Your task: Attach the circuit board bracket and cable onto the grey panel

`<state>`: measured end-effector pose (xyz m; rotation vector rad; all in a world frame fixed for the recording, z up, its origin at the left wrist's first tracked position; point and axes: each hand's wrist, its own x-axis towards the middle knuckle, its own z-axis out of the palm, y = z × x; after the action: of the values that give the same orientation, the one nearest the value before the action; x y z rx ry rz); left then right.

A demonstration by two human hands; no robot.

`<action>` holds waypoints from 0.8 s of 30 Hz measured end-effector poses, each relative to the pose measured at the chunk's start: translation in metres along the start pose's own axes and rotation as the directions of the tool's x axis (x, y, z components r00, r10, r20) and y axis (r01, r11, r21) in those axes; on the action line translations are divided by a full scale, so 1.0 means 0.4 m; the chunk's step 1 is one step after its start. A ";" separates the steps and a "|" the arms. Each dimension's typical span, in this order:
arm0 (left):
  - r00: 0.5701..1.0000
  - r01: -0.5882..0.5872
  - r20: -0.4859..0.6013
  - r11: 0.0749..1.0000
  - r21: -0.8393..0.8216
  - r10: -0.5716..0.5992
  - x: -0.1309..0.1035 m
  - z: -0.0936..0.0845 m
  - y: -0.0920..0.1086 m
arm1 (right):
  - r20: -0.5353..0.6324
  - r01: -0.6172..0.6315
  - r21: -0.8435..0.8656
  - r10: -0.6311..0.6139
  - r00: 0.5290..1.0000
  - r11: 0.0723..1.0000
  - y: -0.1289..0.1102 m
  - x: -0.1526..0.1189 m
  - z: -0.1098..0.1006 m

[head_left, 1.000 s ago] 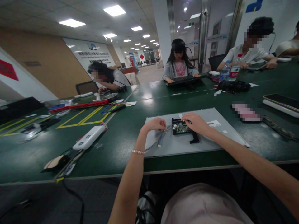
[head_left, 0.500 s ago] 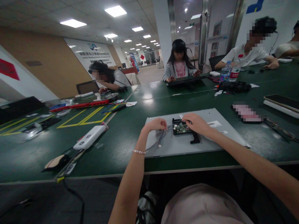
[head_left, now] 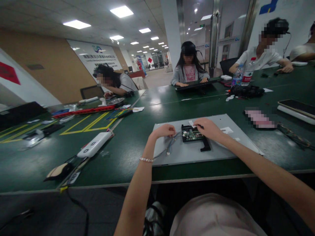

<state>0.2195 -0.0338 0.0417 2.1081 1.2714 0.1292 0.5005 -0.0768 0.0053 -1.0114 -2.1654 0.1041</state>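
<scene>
A flat grey panel (head_left: 216, 151) lies on the table in front of me. On it sits a green circuit board (head_left: 193, 134) in a black bracket (head_left: 206, 145). Thin grey cables (head_left: 169, 144) run from the board's left side. My left hand (head_left: 165, 131), a beaded bracelet (head_left: 147, 159) on its wrist, has its fingers closed at the upper end of these cables. My right hand (head_left: 208, 128) is over the board's upper right corner, thumb and fingers pinched around a small dark piece too small to name. A white label (head_left: 192, 123) shows beside its fingertips.
Right of the panel lie a pink-screened phone (head_left: 261, 118) and a dark strip (head_left: 294, 135). A white power bank (head_left: 94, 144) with cables is on the left. Two bottles (head_left: 247, 73) stand near a black bundle (head_left: 247, 91). Several people sit around the green table (head_left: 128, 147).
My right hand has shifted slightly right, and a dark piece now shows at its fingertips. My left hand stays nearly still. The person opposite has lowered their hands onto a black panel.
</scene>
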 end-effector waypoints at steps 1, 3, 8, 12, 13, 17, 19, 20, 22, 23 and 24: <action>1.000 0.001 0.002 1.000 -0.005 -0.001 -0.001 0.000 0.000 | 0.000 0.000 0.001 0.000 1.000 1.000 0.002 0.000 0.001; 1.000 -0.001 0.000 1.000 -0.017 0.001 -0.002 -0.001 0.002 | 0.002 -0.002 0.002 0.002 1.000 1.000 0.006 -0.001 0.003; 1.000 0.011 -0.010 0.999 -0.034 -0.011 -0.009 -0.003 0.013 | 0.010 -0.013 0.003 0.013 1.000 1.000 0.016 -0.001 0.009; 1.000 0.021 -0.013 0.999 -0.032 -0.021 -0.012 -0.004 0.018 | 0.022 -0.024 -0.007 0.024 0.999 1.000 0.015 -0.001 0.006; 1.000 0.020 -0.016 0.999 -0.031 -0.020 -0.012 -0.004 0.018 | 0.025 -0.026 -0.008 0.026 0.999 1.000 0.014 -0.002 0.005; 0.999 0.015 -0.035 1.000 -0.024 -0.015 -0.012 -0.004 0.017 | 0.031 -0.029 -0.013 0.030 0.999 0.999 0.012 -0.003 0.002; 0.999 0.018 -0.032 0.999 -0.027 -0.018 -0.012 -0.004 0.018 | 0.036 -0.030 -0.017 0.030 0.999 0.999 0.013 -0.003 0.002; 0.999 0.017 -0.028 0.999 -0.027 -0.018 -0.012 -0.005 0.018 | 0.041 -0.031 -0.020 0.032 0.999 0.999 0.014 -0.003 0.003; 1.000 0.013 -0.022 1.000 -0.022 -0.013 -0.011 -0.005 0.019 | 0.052 -0.037 -0.030 0.038 0.998 0.999 0.015 -0.003 0.003; 1.000 0.008 -0.017 1.000 -0.019 -0.008 -0.010 -0.005 0.019 | 0.056 -0.041 -0.035 0.043 0.998 0.999 0.016 -0.002 0.003; 1.000 0.002 -0.014 1.000 -0.017 -0.002 -0.009 -0.005 0.017 | 0.060 -0.045 -0.040 0.047 0.997 0.998 0.016 -0.002 0.003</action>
<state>0.2219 -0.0380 0.0483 2.0951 1.2761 0.1531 0.5042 -0.0727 0.0017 -1.0933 -2.2071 0.1158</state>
